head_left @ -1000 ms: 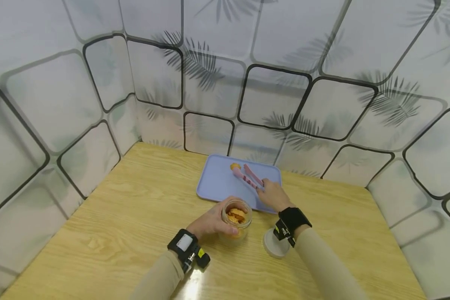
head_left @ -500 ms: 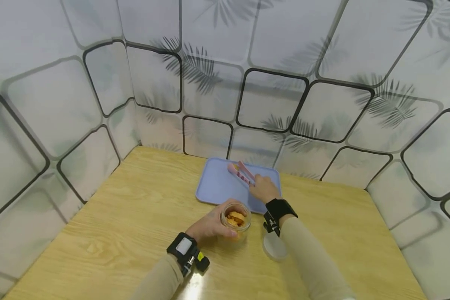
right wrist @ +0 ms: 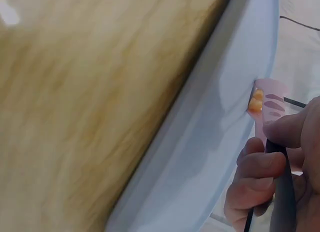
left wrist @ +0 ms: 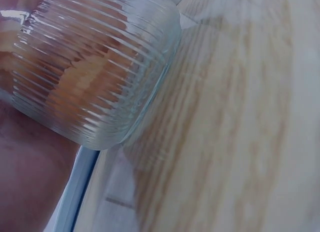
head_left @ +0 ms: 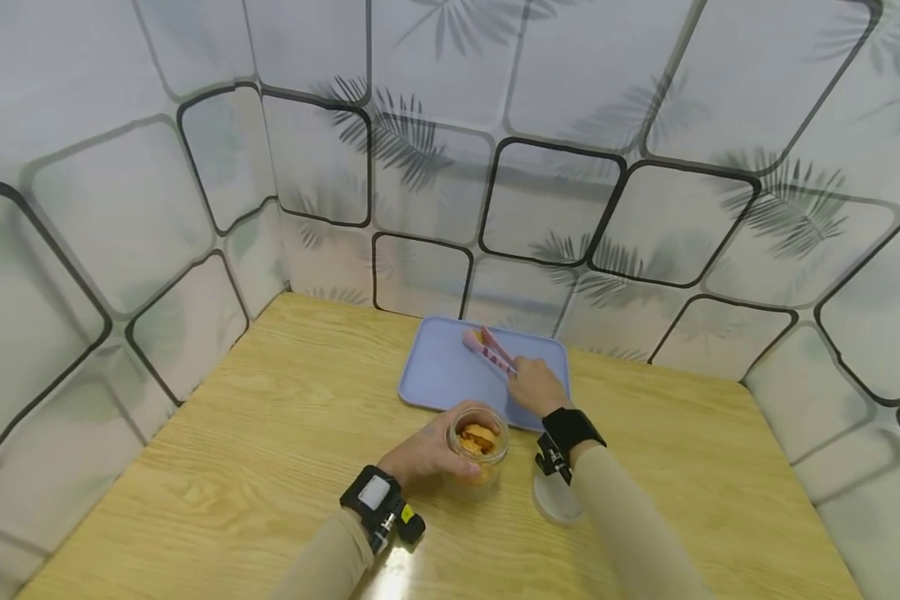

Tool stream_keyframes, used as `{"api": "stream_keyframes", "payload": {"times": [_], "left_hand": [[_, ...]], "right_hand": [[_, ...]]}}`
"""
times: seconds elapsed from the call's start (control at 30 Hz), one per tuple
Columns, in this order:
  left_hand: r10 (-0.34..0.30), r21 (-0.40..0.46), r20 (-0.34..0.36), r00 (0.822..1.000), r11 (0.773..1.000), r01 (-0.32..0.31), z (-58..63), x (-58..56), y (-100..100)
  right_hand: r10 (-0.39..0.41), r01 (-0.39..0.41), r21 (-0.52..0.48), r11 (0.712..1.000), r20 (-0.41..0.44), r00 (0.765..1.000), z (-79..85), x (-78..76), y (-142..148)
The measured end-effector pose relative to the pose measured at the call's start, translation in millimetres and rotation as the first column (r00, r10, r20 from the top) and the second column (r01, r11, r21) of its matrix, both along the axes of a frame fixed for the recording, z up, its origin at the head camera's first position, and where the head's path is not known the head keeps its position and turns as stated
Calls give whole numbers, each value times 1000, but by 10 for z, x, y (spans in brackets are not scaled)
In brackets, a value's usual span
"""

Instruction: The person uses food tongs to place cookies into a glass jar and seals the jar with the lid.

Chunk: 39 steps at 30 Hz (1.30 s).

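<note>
My left hand [head_left: 423,454] grips a ribbed glass jar [left wrist: 100,67] around its side, thumb at the front. Its mouth faces up, uncovered, and orange-yellow biscuit-like pieces [head_left: 477,439] lie inside. Beyond it, my right hand [head_left: 537,386] holds a pair of pink tongs [head_left: 487,352] by their dark handles [right wrist: 282,192]. Between the pink tips sits one orange-yellow piece [right wrist: 255,100], over the far part of the light blue tray [head_left: 438,371]. Part of the tray's right side is hidden behind my right hand.
A round whitish lid [head_left: 557,502] lies on the wooden table [head_left: 285,433], right of the jar and partly under my right wrist in view. A patterned curtain wall [head_left: 420,200] stands close behind the tray and along both sides.
The tongs' arms have come together around the piece at the tray's far side. My left hand keeps its hold on the jar; the head view shifts slightly.
</note>
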<state>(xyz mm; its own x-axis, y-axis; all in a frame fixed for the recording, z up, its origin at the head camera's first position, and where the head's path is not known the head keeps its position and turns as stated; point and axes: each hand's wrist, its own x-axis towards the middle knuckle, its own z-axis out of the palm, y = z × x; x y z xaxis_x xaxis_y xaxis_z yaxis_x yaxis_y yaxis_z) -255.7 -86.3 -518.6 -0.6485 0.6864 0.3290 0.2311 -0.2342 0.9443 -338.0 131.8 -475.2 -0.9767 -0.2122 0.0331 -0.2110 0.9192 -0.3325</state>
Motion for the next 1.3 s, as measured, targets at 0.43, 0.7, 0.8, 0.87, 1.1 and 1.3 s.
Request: {"api": "stream_keyframes", "payload": {"times": [0.43,0.7,0.8,0.87,1.1,1.3], "left_hand": [[6,-47,33,999,999,-4,7,34,0],[21,-27,13,1000,999,-21,0,32,10],[23,-26,6,1000,999,-23,12,19,2],[16,-23,2,1000,1000,-16,11,19,0],[10,-17,-3,1000,1000,-10,26,27,5],[15,-27,4,1000,1000,-15,48,30,-4]], "right_hand": [[151,-153,-17,988,-77,986,3,581,391],[185,-196,-127,972,-96,978,27,891,615],[195,-212,-135,968,-126,973,37,948,673],[192,-215,-146,966,-152,969,42,1000,704],[152,-194,-244,950,-182,972,191,1325,756],[103,-167,-306,937,-214,971,306,1680,752]]}}
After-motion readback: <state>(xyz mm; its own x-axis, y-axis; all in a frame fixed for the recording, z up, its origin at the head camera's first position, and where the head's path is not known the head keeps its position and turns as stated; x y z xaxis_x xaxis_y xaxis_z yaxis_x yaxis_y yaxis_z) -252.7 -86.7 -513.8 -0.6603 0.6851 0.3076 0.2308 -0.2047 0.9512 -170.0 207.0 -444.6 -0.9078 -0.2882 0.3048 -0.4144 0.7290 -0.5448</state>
